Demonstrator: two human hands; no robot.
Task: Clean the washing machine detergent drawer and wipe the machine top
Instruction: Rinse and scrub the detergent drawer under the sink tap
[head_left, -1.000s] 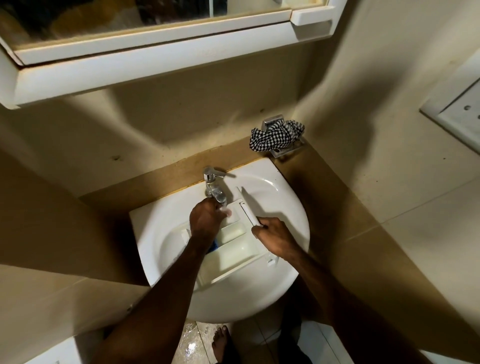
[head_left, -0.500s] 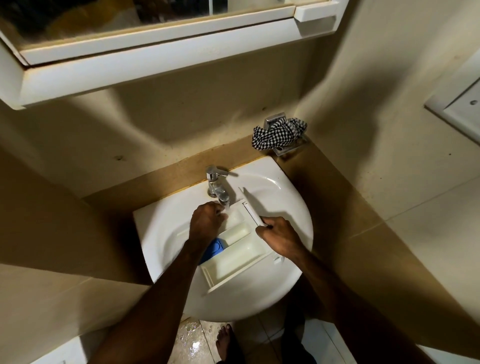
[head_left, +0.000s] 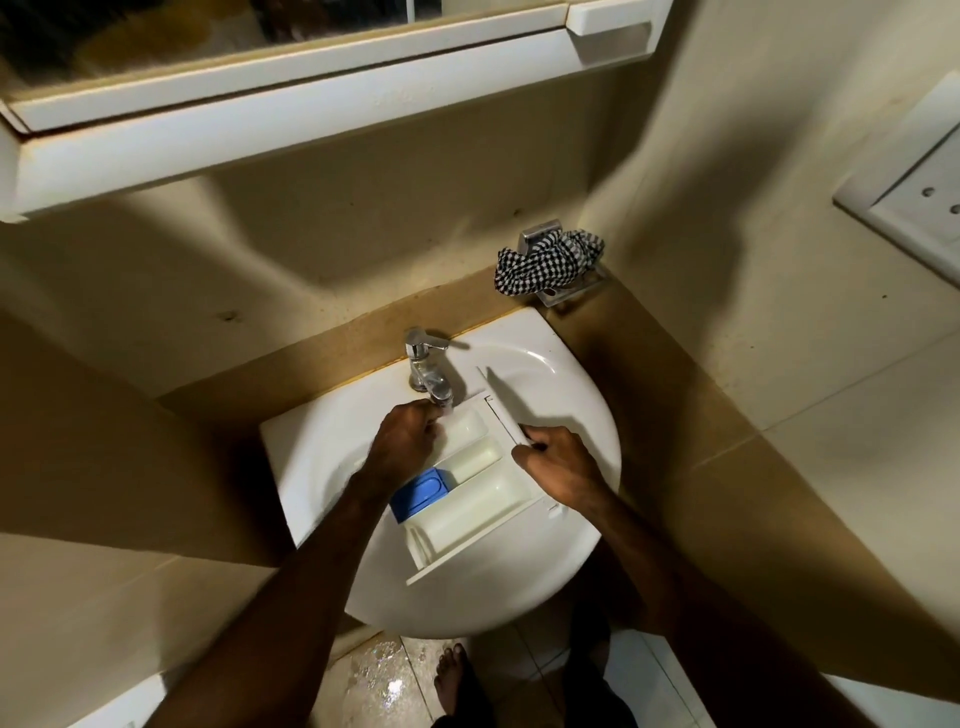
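The white detergent drawer (head_left: 478, 514) lies slanted in the white sink (head_left: 587, 405), with its blue insert (head_left: 418, 493) showing at the left side. My right hand (head_left: 558, 467) grips the drawer's front panel (head_left: 501, 405), which stands up toward the back of the basin. My left hand (head_left: 402, 441) is curled over the far compartment, just under the spout of the chrome tap (head_left: 423, 364). I see nothing in its fingers. The washing machine is out of view.
A black-and-white checked cloth (head_left: 545, 262) sits on a metal holder in the corner behind the sink. A mirror cabinet (head_left: 311, 104) overhangs the basin. A wall socket plate (head_left: 919, 208) is at right. The floor tiles (head_left: 379, 670) below look wet, beside a bare foot (head_left: 452, 675).
My left hand has drawn back toward the tap spout, uncovering more of the blue insert. My right hand keeps its grip on the front panel.
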